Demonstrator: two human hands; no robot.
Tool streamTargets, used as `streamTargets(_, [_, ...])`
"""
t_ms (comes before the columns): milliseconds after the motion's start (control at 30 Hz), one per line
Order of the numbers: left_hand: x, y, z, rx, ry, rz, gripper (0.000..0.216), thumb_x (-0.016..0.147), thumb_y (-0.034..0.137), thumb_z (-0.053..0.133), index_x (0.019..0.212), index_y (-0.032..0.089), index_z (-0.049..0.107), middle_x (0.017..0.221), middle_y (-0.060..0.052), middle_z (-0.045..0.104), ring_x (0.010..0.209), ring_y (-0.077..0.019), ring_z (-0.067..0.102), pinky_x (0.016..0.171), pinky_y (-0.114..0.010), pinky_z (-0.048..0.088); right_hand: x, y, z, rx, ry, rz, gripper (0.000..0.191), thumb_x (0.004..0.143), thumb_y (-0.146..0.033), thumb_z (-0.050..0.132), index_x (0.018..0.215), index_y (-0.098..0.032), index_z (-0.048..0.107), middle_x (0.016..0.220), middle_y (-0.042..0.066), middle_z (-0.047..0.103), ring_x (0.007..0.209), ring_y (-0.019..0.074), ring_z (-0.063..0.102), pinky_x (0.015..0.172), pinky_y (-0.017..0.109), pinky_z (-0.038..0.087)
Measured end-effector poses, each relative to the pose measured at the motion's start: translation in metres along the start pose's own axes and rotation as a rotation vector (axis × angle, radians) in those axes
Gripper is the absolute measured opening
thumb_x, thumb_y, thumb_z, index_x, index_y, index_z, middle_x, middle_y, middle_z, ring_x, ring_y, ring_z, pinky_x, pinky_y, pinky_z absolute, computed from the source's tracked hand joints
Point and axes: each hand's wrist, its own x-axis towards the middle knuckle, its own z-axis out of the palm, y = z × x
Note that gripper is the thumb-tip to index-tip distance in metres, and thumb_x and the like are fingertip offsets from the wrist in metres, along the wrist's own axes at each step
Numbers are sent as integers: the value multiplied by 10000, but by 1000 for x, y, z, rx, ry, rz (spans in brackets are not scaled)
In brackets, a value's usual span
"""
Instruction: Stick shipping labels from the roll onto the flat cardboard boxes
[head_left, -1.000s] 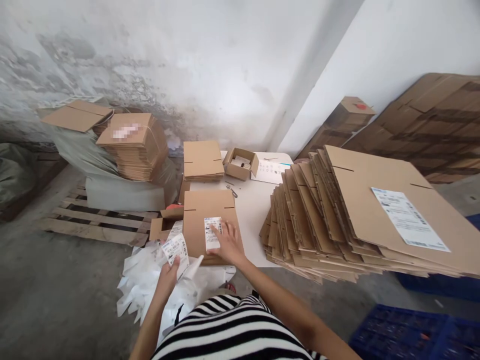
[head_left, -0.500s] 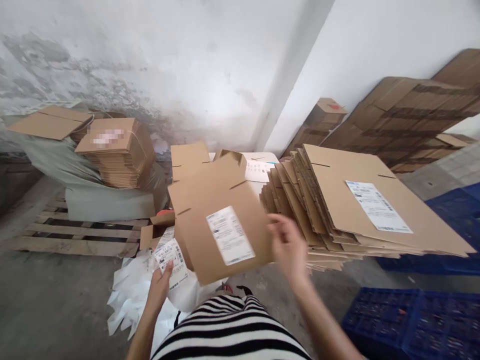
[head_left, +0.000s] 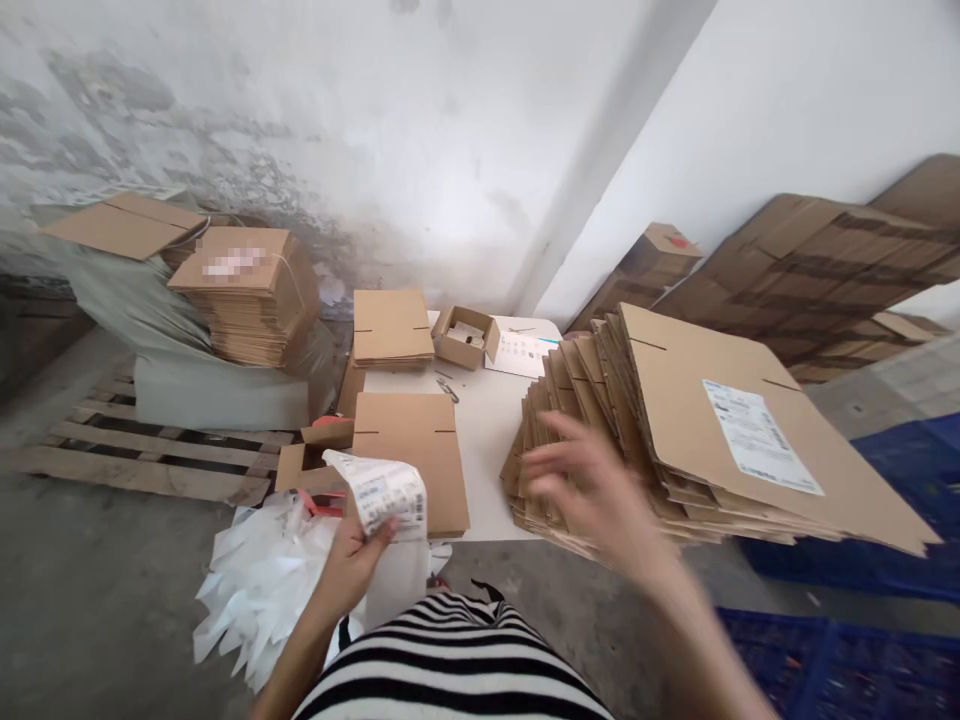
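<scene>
Paper, cardboard, wood, plastic

Smooth white table (head_left: 491,440) carries a matt brown cardboard flat (head_left: 409,450); at its near edge, a smooth paper label strip (head_left: 386,492); to its left, a rough wooden pallet (head_left: 150,452); to its right, blue plastic crates (head_left: 862,670).

The left hand (head_left: 351,560) pinches a curling strip of printed labels (head_left: 386,492) above a heap of white bags (head_left: 259,580). The right hand (head_left: 592,490), blurred and spread open, hovers in front of a big fanned stack of flat cardboard boxes (head_left: 675,440), whose top sheet bears a shipping label (head_left: 759,437). On the white table (head_left: 487,430) lies a smaller flat box (head_left: 412,455), with a small open carton (head_left: 465,337) farther back
</scene>
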Motion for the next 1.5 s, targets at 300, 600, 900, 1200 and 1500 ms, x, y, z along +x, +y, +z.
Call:
streamTargets(300, [-2,19,1,-586,-108,-348,451,872,415,560,1166,85,651,1151,-178,697,1203,-349,564,1001,-497,453,-17,-1,99,183,-318,-156,143,885,-155,570,990,-226,638,945,35,679,915,180,614,808,305,474])
streamTargets(600, [18,-28,-60,-424,701,-242,283,948,131,393,1140,121,599,922,-99,747,925,-198,711,866,-345,559,28,10,73,478,-132,30,128,941,-320,463,869,-216,485,834,16,530,791,150,521,733,274,437])
streamTargets(900, [11,-67,-63,-112,417,-287,235,886,227,565,1043,97,683,1083,-178,723,1149,-298,618,1013,-458,444,9,112,186,-38,-242,331,495,671,-262,714,1133,-177,556,1192,135,557,1134,295,495,973,426,366])
streamTargets(1200, [8,-105,-59,99,344,-216,222,851,289,597,964,136,712,1119,-127,722,1221,-278,566,1078,-392,361,-48,149,158,-310,-219,703,864,591,-439,790,1334,-113,493,1521,244,219,1416,434,104,1091,593,102])
streamTargets(1500, [22,-103,-70,-9,360,-246,324,841,363,627,1009,92,689,1028,-180,735,1112,-313,638,997,-463,453,-38,74,67,57,117,483,330,873,-398,511,1083,-154,584,1016,104,670,926,212,626,801,331,505])
